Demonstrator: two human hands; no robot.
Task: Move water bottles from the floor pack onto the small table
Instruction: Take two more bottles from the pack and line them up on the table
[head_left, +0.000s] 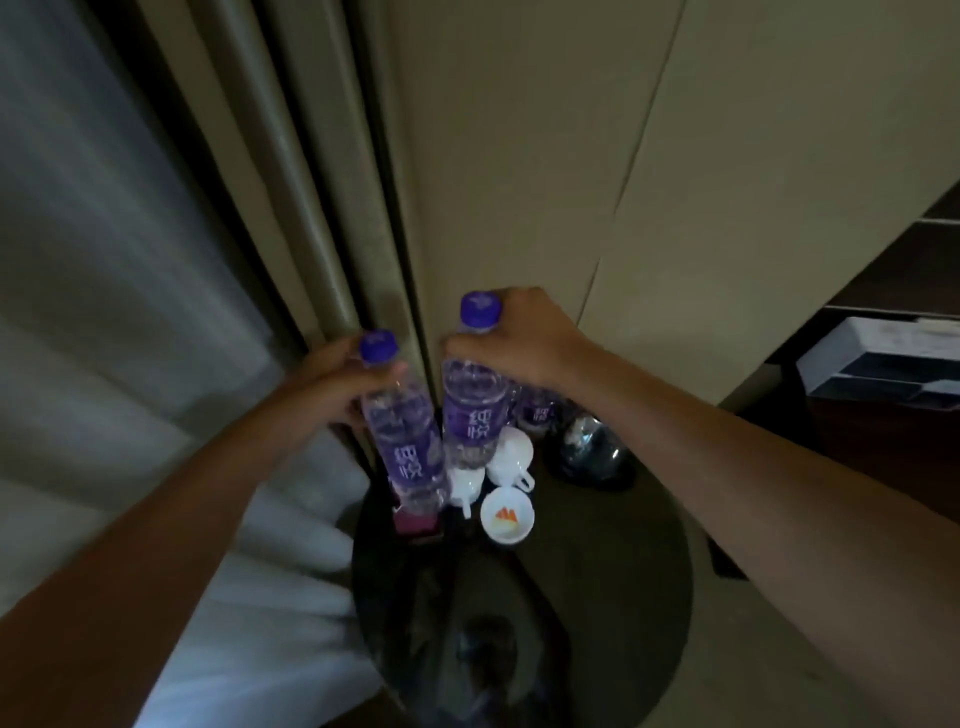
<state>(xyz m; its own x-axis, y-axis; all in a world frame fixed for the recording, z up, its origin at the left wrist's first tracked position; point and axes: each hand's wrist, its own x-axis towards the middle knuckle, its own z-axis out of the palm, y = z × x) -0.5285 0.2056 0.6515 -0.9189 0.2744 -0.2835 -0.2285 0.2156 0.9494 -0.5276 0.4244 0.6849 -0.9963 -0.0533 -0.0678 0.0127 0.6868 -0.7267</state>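
A small white dish (506, 514) at the bench's (613, 571) twelve o'clock edge holds orange pieces. White cups (511, 457), a third bottle (537, 410) and a dark glass object (589, 452) crowd beside it. Left hand (332, 384) fingers wrap one water bottle (405, 441) below its cap; right hand (514, 338) fingers grip the other bottle's (474, 410) neck, both above the bench.

It looks like a hotel room. Long curtains (291, 171) hang far left. White cups (511, 454) sit on a small round table (597, 582).

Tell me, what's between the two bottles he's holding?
Nothing. In the head view, the left bottle and the right bottle are side by side with only a thin gap, almost touching lower down.
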